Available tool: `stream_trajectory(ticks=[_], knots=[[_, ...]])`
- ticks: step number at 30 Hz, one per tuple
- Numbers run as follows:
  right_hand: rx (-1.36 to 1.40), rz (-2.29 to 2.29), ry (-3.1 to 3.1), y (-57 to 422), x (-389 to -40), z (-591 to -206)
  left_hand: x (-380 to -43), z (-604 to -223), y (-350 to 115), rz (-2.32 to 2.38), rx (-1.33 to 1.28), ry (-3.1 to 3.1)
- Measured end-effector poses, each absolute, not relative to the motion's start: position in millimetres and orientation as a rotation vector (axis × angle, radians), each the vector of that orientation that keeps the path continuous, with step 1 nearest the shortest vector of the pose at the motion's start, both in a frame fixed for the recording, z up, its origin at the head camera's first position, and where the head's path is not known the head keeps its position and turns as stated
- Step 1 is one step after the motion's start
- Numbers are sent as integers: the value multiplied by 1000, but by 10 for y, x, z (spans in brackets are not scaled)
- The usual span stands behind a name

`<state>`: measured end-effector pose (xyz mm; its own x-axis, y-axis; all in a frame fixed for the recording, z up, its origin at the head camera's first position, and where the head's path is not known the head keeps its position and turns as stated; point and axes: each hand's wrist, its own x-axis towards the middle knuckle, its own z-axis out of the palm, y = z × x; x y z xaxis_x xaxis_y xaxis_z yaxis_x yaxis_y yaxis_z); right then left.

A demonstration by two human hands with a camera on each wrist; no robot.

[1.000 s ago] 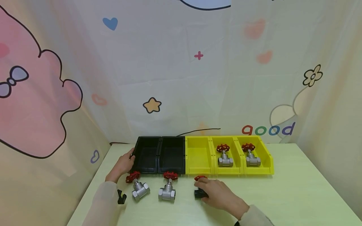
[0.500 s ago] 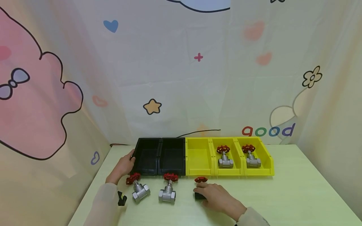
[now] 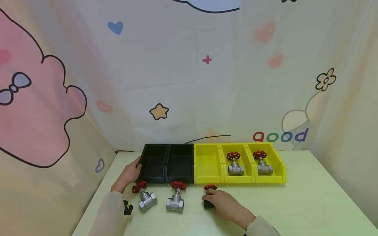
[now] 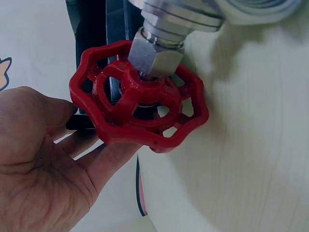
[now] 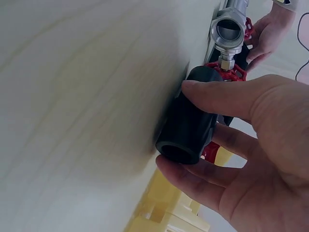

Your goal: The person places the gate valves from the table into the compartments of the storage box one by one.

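In the head view my right hand (image 3: 225, 205) grips a black-bodied valve with a red handwheel (image 3: 210, 187) in front of the bins. Close up, thumb and fingers lie on either side of its black tubular body (image 5: 188, 123), whose open end faces the camera. My left hand (image 3: 129, 173) holds the outer side wall of the leftmost black bin (image 3: 152, 164), thumb on the near side and fingers behind. Just in front of that bin lies a metal gate valve (image 3: 147, 200), its red handwheel (image 4: 140, 96) large in the left wrist view. A second metal valve (image 3: 175, 203) lies between the hands.
A second black bin (image 3: 180, 164) and three yellow bins (image 3: 208, 179) continue the row to the right. Metal valves with red handwheels sit in the middle yellow bin (image 3: 238, 179) and the rightmost one (image 3: 270, 179). A printed curtain (image 3: 183, 82) hangs behind the table.
My right hand has drawn slightly back toward me on the black valve, so more of its red handwheel shows. The left hand stays at the black bin.
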<state>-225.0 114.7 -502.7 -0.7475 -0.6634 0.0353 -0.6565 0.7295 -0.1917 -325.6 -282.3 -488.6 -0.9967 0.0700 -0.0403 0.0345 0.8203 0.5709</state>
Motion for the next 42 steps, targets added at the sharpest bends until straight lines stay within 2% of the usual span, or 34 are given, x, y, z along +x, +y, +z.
stream_trajectory(ticks=[18, 42], knots=[[-1076, -345, 2911, 1167, -2228, -5044, -3249, -4891, -2796, 924, 75, 2938], [-1087, -398, 2993, 1152, -2215, -4589, -3250, -4891, -2820, 943, 72, 2912]])
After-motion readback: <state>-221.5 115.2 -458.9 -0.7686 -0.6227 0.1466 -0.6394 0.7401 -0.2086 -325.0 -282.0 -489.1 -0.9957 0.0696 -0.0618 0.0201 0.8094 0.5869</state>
